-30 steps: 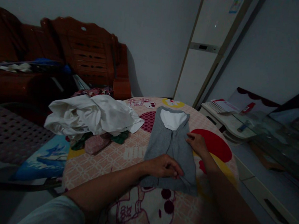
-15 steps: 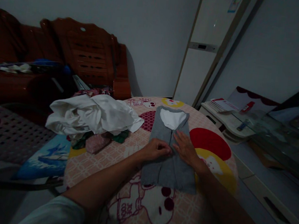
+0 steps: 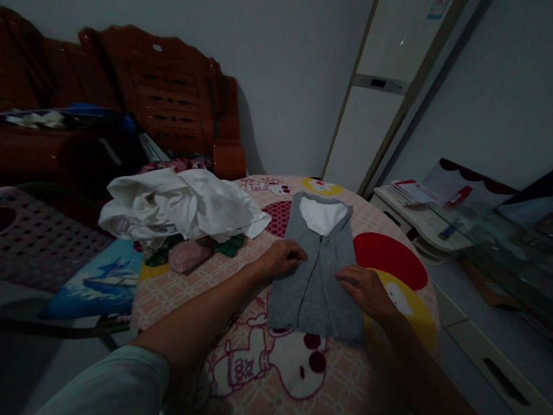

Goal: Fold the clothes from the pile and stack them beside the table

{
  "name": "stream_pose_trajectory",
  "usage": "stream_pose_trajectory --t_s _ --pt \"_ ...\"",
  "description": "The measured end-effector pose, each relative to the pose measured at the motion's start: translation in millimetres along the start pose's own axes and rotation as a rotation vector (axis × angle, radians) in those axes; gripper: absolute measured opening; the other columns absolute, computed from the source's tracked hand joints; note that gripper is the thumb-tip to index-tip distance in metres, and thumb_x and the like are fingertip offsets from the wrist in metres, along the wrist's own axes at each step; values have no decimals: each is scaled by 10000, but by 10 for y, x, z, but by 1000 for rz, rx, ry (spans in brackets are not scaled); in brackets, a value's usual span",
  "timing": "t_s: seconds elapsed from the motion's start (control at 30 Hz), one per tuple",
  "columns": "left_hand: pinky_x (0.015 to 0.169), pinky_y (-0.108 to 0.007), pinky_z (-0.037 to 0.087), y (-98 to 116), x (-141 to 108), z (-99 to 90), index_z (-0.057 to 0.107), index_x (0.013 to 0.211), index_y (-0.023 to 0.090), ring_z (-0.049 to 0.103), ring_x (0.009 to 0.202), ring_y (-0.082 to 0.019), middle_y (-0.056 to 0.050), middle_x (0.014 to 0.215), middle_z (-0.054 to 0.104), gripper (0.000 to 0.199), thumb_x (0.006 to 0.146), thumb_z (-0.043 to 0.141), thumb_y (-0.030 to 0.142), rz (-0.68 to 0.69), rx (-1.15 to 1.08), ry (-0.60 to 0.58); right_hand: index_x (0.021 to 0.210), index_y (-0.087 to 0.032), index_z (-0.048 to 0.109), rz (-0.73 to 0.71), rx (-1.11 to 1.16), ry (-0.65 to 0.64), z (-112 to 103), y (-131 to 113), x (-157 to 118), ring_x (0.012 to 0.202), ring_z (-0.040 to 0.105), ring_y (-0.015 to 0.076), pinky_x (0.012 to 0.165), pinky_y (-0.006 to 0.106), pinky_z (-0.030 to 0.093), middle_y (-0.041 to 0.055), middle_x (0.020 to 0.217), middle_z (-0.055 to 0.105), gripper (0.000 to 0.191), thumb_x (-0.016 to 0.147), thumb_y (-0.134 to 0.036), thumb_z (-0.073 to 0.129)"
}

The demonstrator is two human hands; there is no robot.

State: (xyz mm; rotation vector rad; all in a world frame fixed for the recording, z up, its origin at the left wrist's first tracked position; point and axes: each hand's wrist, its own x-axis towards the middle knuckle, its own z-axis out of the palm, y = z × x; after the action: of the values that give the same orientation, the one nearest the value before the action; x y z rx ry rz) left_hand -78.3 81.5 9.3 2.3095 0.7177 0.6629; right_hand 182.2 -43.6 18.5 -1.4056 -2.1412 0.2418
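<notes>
A grey knit cardigan (image 3: pixel 313 302), folded into a long neat shape, lies flat on the round table. White fabric (image 3: pixel 323 217) shows inside its V-shaped neck. My left hand (image 3: pixel 282 258) is at the cardigan's left edge, with loosely bent fingers over the knit and nothing seen in them. Over the right side of the cardigan is my right hand (image 3: pixel 365 288), its fingers stretched toward the middle. Whether the fingertips press on the cloth is hard to see in the dim light. The front opening runs down between both hands.
A crumpled white cloth (image 3: pixel 183 204) lies on the table's left side, over green and pink (image 3: pixel 190 255) pieces. The patterned tablecloth (image 3: pixel 249 290) covers the table. A woven-seat chair (image 3: pixel 24 235) stands left, a wooden sofa (image 3: pixel 170 93) behind, and a glass-topped cabinet (image 3: pixel 512 240) right.
My hands have moved apart from the cardigan's middle, the left one toward its left edge and the right one toward its right side. The view has shifted slightly.
</notes>
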Motion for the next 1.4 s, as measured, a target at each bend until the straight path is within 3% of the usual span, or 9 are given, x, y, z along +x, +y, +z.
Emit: stream_pose_trajectory --t_s 0.17,0.33,0.43,0.7,0.87,0.93,1.07,1.3,1.4 --pt "756 -215 448 60 13 30 734 816 117 624 799 -138 -47 829 692 115 758 638 138 122 -160 -188 864 -225 740 -83 85 -121 -185 -227 -360 846 678 201 786 348 535 60 882 739 191 896 -238 551" --pt "669 -184 416 186 -40 80 713 783 105 586 709 -115 -16 748 672 105 714 634 106 66 -172 -312 1001 -219 669 -113 70 -362 -118 -492 -519 919 599 212 790 342 499 65 999 656 295 783 -404 739" --pt "626 -177 401 231 -69 86 708 807 95 569 670 -107 -7 721 660 115 746 638 163 40 -236 -376 1045 -201 608 -107 -43 -385 -79 -597 -532 935 551 225 790 351 479 78 1015 610 331 757 -309 729" --pt "644 -205 417 408 -120 -28 722 940 115 610 713 -136 -41 814 693 309 803 690 389 80 -226 -464 882 -186 587 -178 -125 -179 181 -456 -520 797 558 212 716 333 462 74 842 615 279 670 -48 469" --pt "756 -305 464 870 -360 67 566 1320 190 628 937 -274 -126 1097 662 798 647 785 559 172 322 -472 818 -205 595 39 108 5 95 -398 -393 693 593 169 632 269 435 19 761 635 180 714 -110 484" --pt "775 -351 475 1007 -455 202 440 1432 180 605 1005 -327 -174 1183 616 916 653 789 511 183 515 -442 782 -204 596 116 131 29 22 -415 -325 662 581 159 616 258 418 1 714 621 135 721 -132 499" --pt "749 -345 491 1070 -500 321 350 1465 140 632 936 -282 -177 1145 620 713 815 630 223 178 640 -429 766 -200 614 156 84 91 -56 -427 -185 646 559 151 623 251 400 -9 693 609 130 696 -153 515" --pt "777 -280 475 779 -372 -299 490 1349 213 654 943 -219 -89 1094 681 574 789 560 110 113 504 -485 747 -170 641 283 81 101 -97 -333 -5 613 546 136 589 234 371 -10 670 613 160 681 -169 496" --pt "808 -277 465 619 -269 -492 516 1329 218 646 947 -204 -56 1058 694 609 737 570 87 86 403 -372 756 -162 661 283 76 107 -140 -251 150 585 537 137 562 236 364 -13 641 612 178 673 -176 505"
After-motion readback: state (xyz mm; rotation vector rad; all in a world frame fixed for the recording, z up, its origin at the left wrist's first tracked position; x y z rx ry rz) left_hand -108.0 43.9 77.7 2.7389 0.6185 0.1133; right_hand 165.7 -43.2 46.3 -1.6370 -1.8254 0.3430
